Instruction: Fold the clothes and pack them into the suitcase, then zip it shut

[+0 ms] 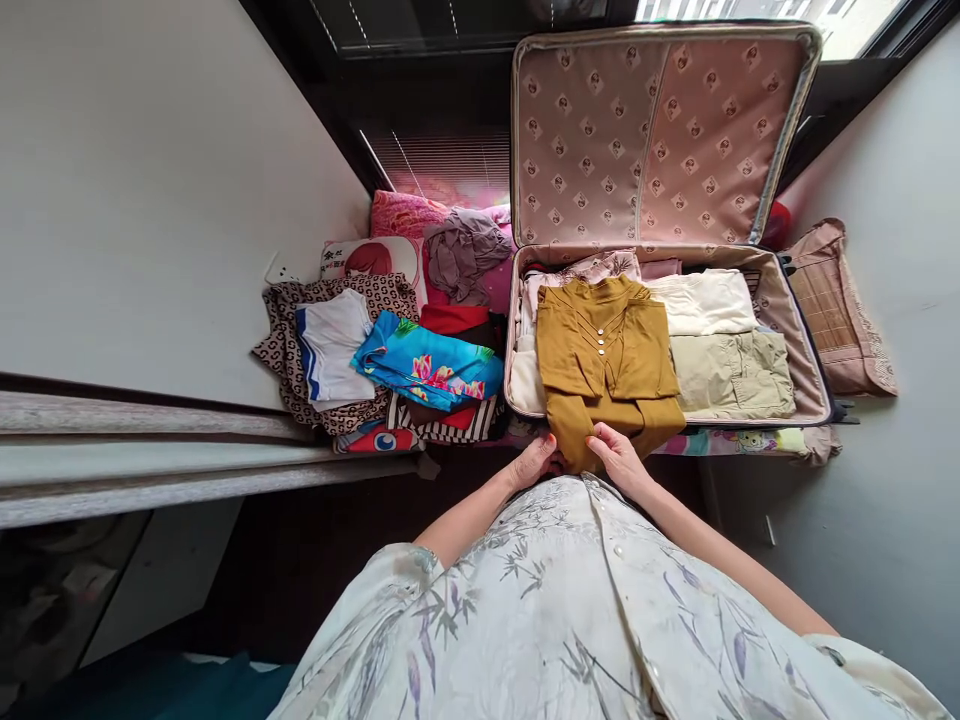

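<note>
A mustard-yellow long-sleeved top (pixel 600 375) with a row of white buttons lies across the open suitcase (pixel 817 375), its lower part hanging over the front edge toward me. My left hand (pixel 536 462) grips the left side of the top's lower part, fingers closed on the cloth. A little to the right, my right hand (pixel 616 458) pinches the same cloth between thumb and fingers. Under and beside the top, folded cream clothing (pixel 705 302) and folded khaki trousers (pixel 731 375) lie in the suitcase. Its patterned pink lid (pixel 585 140) stands upright behind.
Left of the suitcase are a blue floral garment (pixel 435 362), a white garment with blue trim (pixel 337 345), leopard-print cloth (pixel 277 320) and a crumpled mauve garment (pixel 465 255). A brown quilted piece (pixel 836 310) leans by the right wall. A curtain (pixel 172 455) hangs at left.
</note>
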`<action>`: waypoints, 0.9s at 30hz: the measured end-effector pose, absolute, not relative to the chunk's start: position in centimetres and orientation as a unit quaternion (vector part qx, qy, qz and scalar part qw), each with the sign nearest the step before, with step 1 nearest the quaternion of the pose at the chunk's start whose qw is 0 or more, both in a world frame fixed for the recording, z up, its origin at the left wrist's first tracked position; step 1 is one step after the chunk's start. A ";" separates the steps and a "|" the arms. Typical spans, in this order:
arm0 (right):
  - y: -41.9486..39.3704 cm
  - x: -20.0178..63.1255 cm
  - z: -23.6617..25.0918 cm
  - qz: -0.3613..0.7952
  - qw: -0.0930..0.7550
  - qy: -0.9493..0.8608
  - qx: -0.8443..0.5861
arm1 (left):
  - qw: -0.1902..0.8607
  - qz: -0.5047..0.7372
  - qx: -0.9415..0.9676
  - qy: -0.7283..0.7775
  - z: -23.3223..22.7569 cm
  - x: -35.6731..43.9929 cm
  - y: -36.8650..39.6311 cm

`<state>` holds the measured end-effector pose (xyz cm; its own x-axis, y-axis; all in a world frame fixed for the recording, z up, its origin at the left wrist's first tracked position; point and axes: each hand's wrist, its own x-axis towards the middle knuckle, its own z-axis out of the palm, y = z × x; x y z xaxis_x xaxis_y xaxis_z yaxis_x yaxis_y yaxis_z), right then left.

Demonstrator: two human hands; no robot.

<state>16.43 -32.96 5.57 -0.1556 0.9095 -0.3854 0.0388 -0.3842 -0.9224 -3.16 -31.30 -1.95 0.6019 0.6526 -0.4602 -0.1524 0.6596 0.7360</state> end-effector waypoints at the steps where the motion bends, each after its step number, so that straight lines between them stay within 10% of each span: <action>1: -33.0 16.4 5.9 0.620 0.354 -0.425 -0.557 | 0.834 0.223 0.333 0.380 -1.9 -2.9 -31.2; 8: -34.2 17.2 4.6 0.528 0.365 -0.464 -0.611 | 0.750 0.324 0.385 0.429 -0.7 -2.5 -31.0; 18: -32.9 19.7 4.2 0.331 0.071 -0.643 -0.687 | 0.765 0.263 0.401 0.431 -4.8 -2.6 -32.4; 27: -16.6 18.5 5.9 0.360 0.252 -0.536 -0.721 | 0.672 0.263 0.443 0.531 -5.9 -0.4 -32.4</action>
<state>18.49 -16.61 5.93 0.1650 0.9542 -0.2495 0.5912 -0.2982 -0.7494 -0.42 -32.39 -5.92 0.2977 0.8245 -0.4813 0.1176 0.4686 0.8755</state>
